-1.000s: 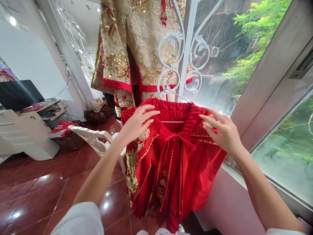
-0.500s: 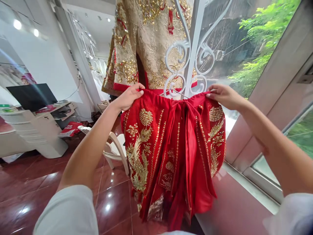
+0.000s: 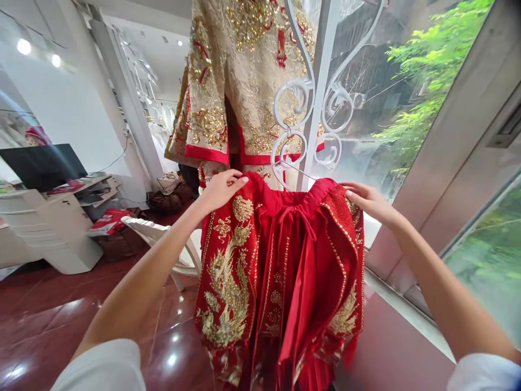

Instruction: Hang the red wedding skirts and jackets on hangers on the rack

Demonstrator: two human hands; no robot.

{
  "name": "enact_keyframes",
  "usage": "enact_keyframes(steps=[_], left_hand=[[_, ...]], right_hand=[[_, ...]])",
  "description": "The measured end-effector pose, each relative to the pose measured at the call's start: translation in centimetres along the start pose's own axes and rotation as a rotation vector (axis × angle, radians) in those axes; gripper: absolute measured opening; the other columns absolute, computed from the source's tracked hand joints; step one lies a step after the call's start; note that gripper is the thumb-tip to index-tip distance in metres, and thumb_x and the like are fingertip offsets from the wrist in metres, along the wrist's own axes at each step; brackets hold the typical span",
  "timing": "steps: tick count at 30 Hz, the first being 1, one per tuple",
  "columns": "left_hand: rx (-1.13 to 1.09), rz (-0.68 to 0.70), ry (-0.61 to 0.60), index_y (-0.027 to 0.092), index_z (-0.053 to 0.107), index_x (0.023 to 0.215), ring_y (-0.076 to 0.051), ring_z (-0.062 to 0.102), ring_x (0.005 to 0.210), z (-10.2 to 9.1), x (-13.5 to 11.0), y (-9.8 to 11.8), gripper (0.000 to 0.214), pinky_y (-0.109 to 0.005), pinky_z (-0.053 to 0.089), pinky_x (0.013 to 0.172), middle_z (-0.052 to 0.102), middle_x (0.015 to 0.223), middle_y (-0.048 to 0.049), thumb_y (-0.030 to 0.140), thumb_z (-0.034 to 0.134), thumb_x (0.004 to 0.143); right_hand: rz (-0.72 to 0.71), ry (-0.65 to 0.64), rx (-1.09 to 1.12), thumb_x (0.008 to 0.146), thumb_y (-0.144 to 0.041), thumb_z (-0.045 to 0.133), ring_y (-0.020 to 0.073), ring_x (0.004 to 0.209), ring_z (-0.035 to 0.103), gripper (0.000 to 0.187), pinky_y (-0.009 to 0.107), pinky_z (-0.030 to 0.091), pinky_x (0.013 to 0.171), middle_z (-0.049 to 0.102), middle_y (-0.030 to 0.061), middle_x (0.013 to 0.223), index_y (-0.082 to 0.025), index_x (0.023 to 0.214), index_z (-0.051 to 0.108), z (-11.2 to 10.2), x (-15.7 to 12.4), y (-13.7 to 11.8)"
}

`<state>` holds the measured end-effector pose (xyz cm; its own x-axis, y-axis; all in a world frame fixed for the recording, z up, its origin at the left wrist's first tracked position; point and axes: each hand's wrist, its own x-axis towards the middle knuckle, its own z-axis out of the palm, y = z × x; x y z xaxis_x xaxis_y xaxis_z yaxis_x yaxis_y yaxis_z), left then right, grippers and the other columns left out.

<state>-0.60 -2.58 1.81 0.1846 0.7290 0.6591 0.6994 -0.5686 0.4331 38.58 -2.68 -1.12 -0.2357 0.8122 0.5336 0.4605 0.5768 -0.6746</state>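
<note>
Fingers (image 3: 237, 182) of the left hand (image 3: 220, 191) and right hand (image 3: 372, 203) gripped a red embroidered skirt (image 3: 240, 288) at the waist — its wire hanger (image 3: 295, 171) already hooked on white scrollwork (image 3: 299, 89).

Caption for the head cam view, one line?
Left hand and right hand hold a red gold-embroidered garment hung on white metal scrollwork.
</note>
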Motion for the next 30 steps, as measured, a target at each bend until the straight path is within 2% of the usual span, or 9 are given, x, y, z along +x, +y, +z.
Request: enact_keyframes(steps=[4,8,10,12,15,19,22,26,30], left_hand=[[-0.054,-0.001,0.117,0.015,0.066,0.086,-0.023,0.061,0.083,2.3,-0.9,0.1,0.031,-0.033,0.045,0.080,0.068,0.087,-0.0070,0.042,0.061,0.072],[-0.504,-0.177,0.213,0.013,0.065,0.084,-0.020,0.062,0.072,2.4,-0.1,-0.7,0.029,-0.032,0.049,0.070,0.068,0.077,-0.0056,0.037,0.065,0.068],[-0.665,-0.334,0.181,0.013,0.064,0.086,-0.019,0.062,0.067,1.3,0.4,-1.2,0.031,-0.034,0.051,0.068,0.066,0.071,-0.0051,0.038,0.066,0.067],[-0.690,-0.436,-0.016,0.014,0.063,0.086,-0.020,0.062,0.065,0.0,0.6,-1.7,0.033,-0.036,0.051,0.066,0.066,0.069,-0.0052,0.040,0.067,0.066],[-0.461,-0.411,-0.226,0.015,0.063,0.085,-0.023,0.061,0.072,-1.2,-0.3,-2.1,0.036,-0.037,0.050,0.070,0.065,0.073,-0.0060,0.045,0.067,0.065],[0.069,-0.220,0.224,0.017,0.058,0.087,-0.023,0.057,0.082,0.0,-4.4,-2.0,0.032,-0.038,0.046,0.081,0.061,0.084,-0.0069,0.046,0.060,0.073],[0.271,-0.140,0.502,0.017,0.053,0.094,-0.024,0.051,0.097,2.4,-8.2,-1.8,0.027,-0.041,0.040,0.092,0.054,0.100,-0.0115,0.041,0.051,0.082],[0.225,-0.208,0.461,0.017,0.051,0.094,-0.024,0.052,0.092,5.6,-11.3,-1.7,0.024,-0.041,0.041,0.087,0.053,0.094,-0.0108,0.038,0.041,0.087],[0.018,-0.285,0.375,0.017,0.052,0.097,-0.021,0.054,0.089,6.6,-11.4,-2.7,0.030,-0.036,0.044,0.082,0.055,0.092,-0.0081,0.042,0.050,0.081]], right_hand=[[-0.132,0.290,-0.146,0.079,-0.042,0.054,0.0222,0.088,0.062,0.033,0.038,0.048,0.080,0.069,0.0055,0.095,-0.020,0.100,0.067,2.1,-1.5,0.6],[-0.053,0.422,0.004,0.075,-0.040,0.058,0.0203,0.074,0.063,0.025,0.034,0.049,0.067,0.069,0.0037,0.081,-0.021,0.085,0.070,1.4,0.0,0.6],[0.102,0.268,0.192,0.072,-0.042,0.061,0.0178,0.063,0.061,0.026,0.032,0.049,0.059,0.068,0.0042,0.073,-0.019,0.080,0.069,0.0,1.1,0.4],[0.282,0.009,0.312,0.071,-0.042,0.064,0.0161,0.057,0.060,0.027,0.031,0.048,0.055,0.067,0.0055,0.067,-0.016,0.077,0.068,-1.2,1.8,0.1],[0.375,-0.201,0.336,0.074,-0.040,0.064,0.0152,0.064,0.061,0.027,0.029,0.049,0.061,0.068,0.0083,0.074,-0.014,0.081,0.067,-2.3,1.4,0.0],[0.265,-0.008,0.194,0.078,-0.053,0.056,0.0186,0.084,0.062,0.038,0.030,0.051,0.071,0.068,0.0078,0.094,-0.019,0.093,0.067,-1.8,-2.1,1.3],[0.215,0.149,0.116,0.075,-0.055,0.058,0.0213,0.089,0.062,0.043,0.035,0.052,0.075,0.068,0.0069,0.098,-0.020,0.101,0.065,-0.4,-5.4,2.7],[0.172,0.317,0.129,0.076,-0.051,0.058,0.0206,0.087,0.061,0.042,0.035,0.050,0.075,0.067,0.0071,0.100,-0.020,0.105,0.061,1.8,-7.8,3.7],[0.160,0.450,0.100,0.078,-0.051,0.055,0.0196,0.077,0.060,0.033,0.036,0.048,0.072,0.067,0.0040,0.088,-0.022,0.091,0.064,2.1,-8.1,3.5]])
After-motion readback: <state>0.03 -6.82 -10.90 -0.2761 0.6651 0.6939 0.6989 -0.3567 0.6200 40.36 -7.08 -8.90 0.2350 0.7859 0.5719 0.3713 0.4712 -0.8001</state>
